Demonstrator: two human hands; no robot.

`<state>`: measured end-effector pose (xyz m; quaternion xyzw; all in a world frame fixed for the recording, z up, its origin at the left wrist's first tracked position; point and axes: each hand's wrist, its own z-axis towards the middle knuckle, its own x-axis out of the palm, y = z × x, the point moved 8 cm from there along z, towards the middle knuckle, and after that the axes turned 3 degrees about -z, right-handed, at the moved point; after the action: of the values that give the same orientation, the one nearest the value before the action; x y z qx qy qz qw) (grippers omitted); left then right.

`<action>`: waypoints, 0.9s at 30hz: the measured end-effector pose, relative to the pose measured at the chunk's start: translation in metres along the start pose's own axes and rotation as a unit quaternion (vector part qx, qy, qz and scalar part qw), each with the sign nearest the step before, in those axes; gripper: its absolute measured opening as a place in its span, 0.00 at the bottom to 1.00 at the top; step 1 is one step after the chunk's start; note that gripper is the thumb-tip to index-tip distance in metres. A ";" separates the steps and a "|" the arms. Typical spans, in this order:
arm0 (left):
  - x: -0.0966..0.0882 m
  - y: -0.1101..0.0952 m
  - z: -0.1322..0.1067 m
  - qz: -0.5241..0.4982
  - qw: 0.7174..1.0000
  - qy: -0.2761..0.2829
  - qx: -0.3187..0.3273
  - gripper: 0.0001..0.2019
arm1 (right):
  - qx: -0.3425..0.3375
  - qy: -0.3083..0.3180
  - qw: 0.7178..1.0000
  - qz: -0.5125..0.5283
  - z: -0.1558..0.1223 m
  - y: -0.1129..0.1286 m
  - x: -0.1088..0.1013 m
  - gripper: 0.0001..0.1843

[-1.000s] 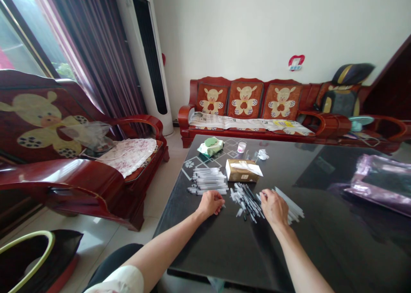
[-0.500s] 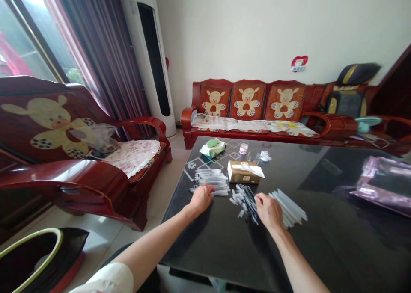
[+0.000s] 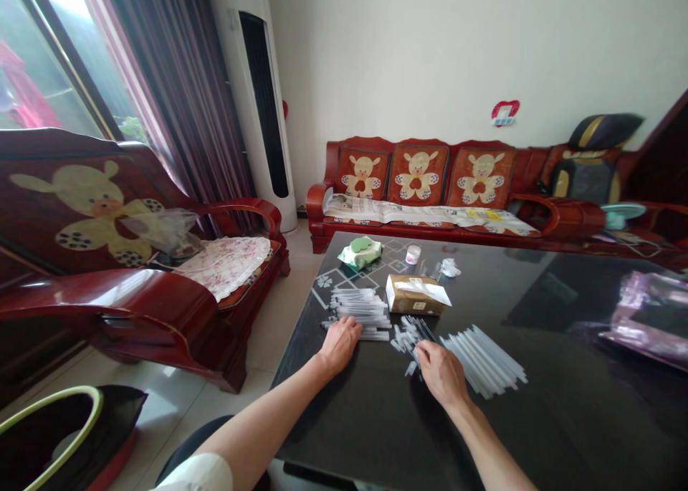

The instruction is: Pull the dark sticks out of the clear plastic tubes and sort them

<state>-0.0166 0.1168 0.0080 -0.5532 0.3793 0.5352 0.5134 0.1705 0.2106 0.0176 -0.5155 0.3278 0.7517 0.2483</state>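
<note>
On the black glass table (image 3: 537,412) lie three lots of thin pen-like parts. My left hand (image 3: 340,342) rests palm down against the near end of a stacked pile of clear-white tubes (image 3: 359,306), fingers loosely curled. My right hand (image 3: 441,371) lies over a loose heap of dark-tipped thin sticks (image 3: 413,331), fingers bent down onto them; what they pinch is hidden. A fan of long clear tubes (image 3: 484,358) spreads just right of that hand. Behind the heaps sits a brown cardboard box (image 3: 416,294).
Further back on the table are a green wet-wipe pack (image 3: 360,251), a small white cup (image 3: 413,254) and crumpled plastic (image 3: 450,267). A purple plastic bag (image 3: 653,315) lies far right. Red wooden sofas stand behind and left; a basket (image 3: 59,426) sits on the floor.
My left hand slid from the bare tabletop forward and left onto the white tube stack. My right hand shifted left over the dark-tipped sticks, baring the long clear tubes. The camera turned slightly.
</note>
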 end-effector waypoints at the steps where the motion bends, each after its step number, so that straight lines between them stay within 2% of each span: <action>1: 0.000 0.001 0.000 0.003 1.000 0.001 -0.001 0.12 | -0.003 0.000 1.000 0.003 0.000 0.001 0.000 0.15; 10: 0.003 -0.016 -0.009 0.036 0.998 0.011 0.050 0.12 | -0.007 0.005 1.000 0.009 -0.002 0.003 0.004 0.15; 21: 0.002 -0.018 -0.015 0.024 0.998 0.011 0.055 0.12 | -0.016 0.004 0.999 0.029 -0.002 0.006 0.000 0.15; 27: 0.006 -0.011 -0.013 0.010 1.000 0.018 0.022 0.13 | -0.019 0.001 0.999 0.027 -0.002 0.006 0.001 0.14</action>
<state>-0.0022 0.1067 0.0027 -0.5473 0.4060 0.5216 0.5133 0.1675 0.2053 0.0177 -0.5115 0.3278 0.7638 0.2181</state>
